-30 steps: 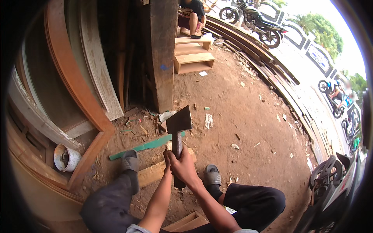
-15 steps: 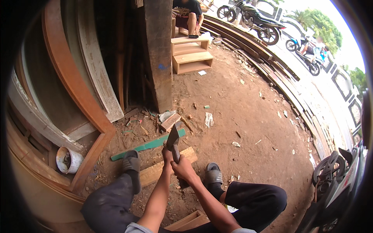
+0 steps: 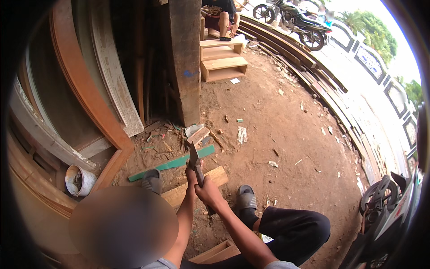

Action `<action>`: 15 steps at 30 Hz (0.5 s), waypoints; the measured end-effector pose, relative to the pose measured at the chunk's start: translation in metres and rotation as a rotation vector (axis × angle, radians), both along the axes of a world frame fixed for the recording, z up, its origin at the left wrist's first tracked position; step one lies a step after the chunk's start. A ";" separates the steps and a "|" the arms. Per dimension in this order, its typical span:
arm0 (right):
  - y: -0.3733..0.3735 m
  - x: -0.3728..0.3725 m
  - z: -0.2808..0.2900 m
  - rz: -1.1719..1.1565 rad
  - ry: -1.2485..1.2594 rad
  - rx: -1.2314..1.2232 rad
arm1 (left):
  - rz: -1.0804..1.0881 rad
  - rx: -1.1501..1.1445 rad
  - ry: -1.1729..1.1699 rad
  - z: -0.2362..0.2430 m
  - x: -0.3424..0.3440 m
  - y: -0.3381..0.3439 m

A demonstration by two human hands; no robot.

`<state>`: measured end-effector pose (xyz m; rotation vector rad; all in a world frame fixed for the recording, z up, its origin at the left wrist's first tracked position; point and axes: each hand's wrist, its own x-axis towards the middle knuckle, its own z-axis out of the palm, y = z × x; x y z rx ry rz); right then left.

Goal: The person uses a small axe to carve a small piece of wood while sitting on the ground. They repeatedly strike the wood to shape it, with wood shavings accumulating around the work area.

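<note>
My right hand (image 3: 207, 195) is closed around the dark wooden handle (image 3: 199, 177) of a bladed tool, a hatchet or adze; its dark metal blade (image 3: 194, 153) points upward, edge-on. My left hand (image 3: 191, 178) is closed just behind the upper handle, beside a small pale piece partly hidden by the blade; I cannot make out what it grips. Below lie a raw wooden board (image 3: 217, 177) and a long green strip (image 3: 148, 172), between my sandalled feet (image 3: 246, 201). A blurred oval covers my left leg.
Door frames (image 3: 105, 71) and a white bucket (image 3: 79, 179) stand left, beside a thick post (image 3: 183, 67). Wooden boxes (image 3: 224, 67) stand before a seated person (image 3: 221, 18). Stacked planks (image 3: 309, 74) line the right; motorbikes (image 3: 304, 31) are parked beyond and at lower right (image 3: 380, 215).
The blade has gone from showing its broad face to edge-on, tilting lower and slightly left, with both hands moving along. In the background, the blue scooter with riders has moved up and left behind the motorbike.
</note>
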<state>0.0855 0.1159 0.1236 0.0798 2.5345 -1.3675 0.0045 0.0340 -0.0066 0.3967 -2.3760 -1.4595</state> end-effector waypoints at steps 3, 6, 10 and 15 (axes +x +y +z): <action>0.000 -0.001 -0.001 -0.002 -0.020 0.019 | 0.000 -0.032 0.031 0.002 0.001 -0.001; 0.001 -0.002 0.001 0.011 -0.042 0.021 | -0.020 -0.044 0.012 0.000 0.001 -0.002; 0.002 -0.003 0.001 0.021 -0.065 0.033 | -0.011 0.010 0.035 -0.001 0.002 -0.003; 0.005 -0.007 -0.009 0.012 -0.123 -0.040 | -0.016 0.076 0.004 0.012 0.006 0.001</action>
